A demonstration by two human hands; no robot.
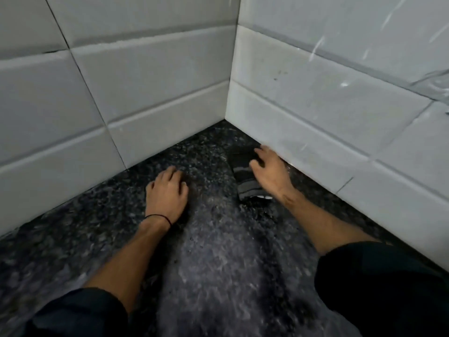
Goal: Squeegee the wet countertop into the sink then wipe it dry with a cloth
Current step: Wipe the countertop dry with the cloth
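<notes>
The dark speckled countertop runs into a tiled corner and shines wet down its middle. My left hand rests flat on it, palm down, fingers slightly spread, holding nothing; a thin black band circles its wrist. My right hand lies close to the right wall, pressing down on a dark grey striped cloth that is bunched under the fingers and palm. A small white edge shows at the cloth's near end. No squeegee and no sink are in view.
White tiled walls rise on the left and on the right, meeting in a corner just beyond my hands. Streaks and droplets mark the right wall. Dark sleeves cover both my upper forearms.
</notes>
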